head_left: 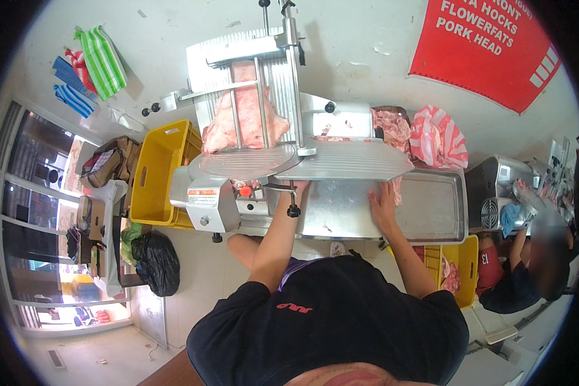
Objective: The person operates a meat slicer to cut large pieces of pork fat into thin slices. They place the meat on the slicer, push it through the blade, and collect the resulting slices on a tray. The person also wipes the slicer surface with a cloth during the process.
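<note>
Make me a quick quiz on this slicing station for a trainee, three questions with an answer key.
1. What sits behind the bars of the slicer?
2. True or false: a yellow crate stands on the slicer's left side.
3. Which of the camera wearer's hands shows more fully: a) left, b) right?

Key:
1. A large chunk of raw meat.
2. True.
3. b, the right hand.

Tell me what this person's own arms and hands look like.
The dark shirt has small red lettering and short sleeves; the forearms are bare, no watch visible. The right hand shows no glove; the left hand is mostly hidden at the slicer, so I cannot tell.
</note>
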The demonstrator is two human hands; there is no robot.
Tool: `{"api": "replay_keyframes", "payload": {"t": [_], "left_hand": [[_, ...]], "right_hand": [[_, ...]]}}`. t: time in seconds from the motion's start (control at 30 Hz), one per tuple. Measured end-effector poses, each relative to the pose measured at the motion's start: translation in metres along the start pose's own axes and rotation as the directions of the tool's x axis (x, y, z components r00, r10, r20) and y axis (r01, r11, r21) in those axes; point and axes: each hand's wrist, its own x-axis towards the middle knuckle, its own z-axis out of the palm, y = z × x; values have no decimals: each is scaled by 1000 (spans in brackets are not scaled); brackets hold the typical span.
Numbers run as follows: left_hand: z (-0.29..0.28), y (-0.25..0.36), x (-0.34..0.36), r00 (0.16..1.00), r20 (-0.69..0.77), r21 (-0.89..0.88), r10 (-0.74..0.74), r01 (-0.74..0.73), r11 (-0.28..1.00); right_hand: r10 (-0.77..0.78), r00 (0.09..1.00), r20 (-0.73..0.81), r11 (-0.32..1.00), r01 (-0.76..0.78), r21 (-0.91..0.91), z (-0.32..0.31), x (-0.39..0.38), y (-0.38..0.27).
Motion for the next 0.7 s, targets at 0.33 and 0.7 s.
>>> {"api": "replay_keyframes", "payload": {"t": [0.33, 0.7], "left_hand": [[-32, 3, 0, 994, -102, -81, -39, 30, 996], [7, 3, 29, 999, -31, -6, -15, 15, 1000]], "right_hand": [[229, 950, -214, 889, -115, 442, 0, -9, 16], [238, 962, -137, 885, -157, 438, 7, -12, 24]]}}
